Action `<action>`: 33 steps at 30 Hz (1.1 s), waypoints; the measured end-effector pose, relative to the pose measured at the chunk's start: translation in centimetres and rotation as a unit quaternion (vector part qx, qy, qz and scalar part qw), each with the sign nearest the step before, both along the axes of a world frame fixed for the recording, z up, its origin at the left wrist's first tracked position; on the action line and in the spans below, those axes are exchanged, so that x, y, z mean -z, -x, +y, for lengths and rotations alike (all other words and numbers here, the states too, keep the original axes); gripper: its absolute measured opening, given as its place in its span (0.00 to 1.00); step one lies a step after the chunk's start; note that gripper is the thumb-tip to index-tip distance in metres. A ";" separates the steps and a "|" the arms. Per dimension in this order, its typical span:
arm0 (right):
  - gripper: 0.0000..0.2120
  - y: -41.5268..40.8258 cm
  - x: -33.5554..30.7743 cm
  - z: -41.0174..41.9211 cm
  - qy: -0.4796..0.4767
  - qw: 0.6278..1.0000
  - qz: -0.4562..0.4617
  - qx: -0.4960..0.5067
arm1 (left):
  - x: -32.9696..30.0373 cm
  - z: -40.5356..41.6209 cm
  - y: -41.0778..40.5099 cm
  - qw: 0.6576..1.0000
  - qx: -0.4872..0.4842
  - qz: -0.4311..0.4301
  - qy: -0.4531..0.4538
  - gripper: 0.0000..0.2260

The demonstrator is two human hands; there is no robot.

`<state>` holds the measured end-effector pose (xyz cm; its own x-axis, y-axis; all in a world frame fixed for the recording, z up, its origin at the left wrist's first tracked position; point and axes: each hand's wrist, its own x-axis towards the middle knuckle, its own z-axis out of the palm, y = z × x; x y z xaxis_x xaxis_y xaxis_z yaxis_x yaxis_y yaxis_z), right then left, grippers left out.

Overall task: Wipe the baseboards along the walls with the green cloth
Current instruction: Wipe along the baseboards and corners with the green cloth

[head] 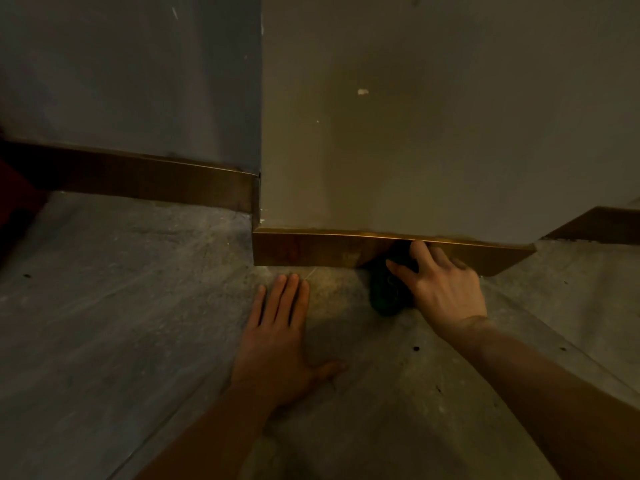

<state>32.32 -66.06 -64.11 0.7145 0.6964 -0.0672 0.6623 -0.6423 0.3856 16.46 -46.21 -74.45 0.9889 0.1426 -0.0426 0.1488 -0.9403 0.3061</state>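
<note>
A shiny brown baseboard [311, 247] runs along the foot of a projecting wall section in the middle of the view. My right hand [443, 285] presses a bunched dark green cloth [386, 292] against this baseboard, near its middle; part of the cloth hangs down onto the floor. My left hand [277, 341] lies flat on the grey floor, fingers spread, palm down, left of the cloth and a little in front of the baseboard. It holds nothing.
A second stretch of baseboard [145, 181] runs along the recessed wall at the left, and a third [599, 226] shows at the far right. The wall section forms an outer corner [260, 202]. The floor [121, 306] is dusty grey stone. A dark red shape [14, 202] sits at the left edge.
</note>
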 end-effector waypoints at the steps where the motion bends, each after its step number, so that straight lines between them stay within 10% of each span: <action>1: 0.34 -0.1 0.0 -0.3 -0.001 1.000 -0.002 0.001 | 0.0 0.0 0.0 1.000 0.000 0.000 0.002 0.57; 25: 0.24 7.0 -4.5 1.3 -0.236 0.955 0.018 0.178 | -7.9 -1.4 -4.6 0.981 0.084 -0.067 0.160 0.54; 33: 0.20 9.4 -5.0 0.7 -0.519 0.767 0.265 0.269 | -10.5 -2.6 -4.7 0.957 0.138 -0.068 0.245 0.43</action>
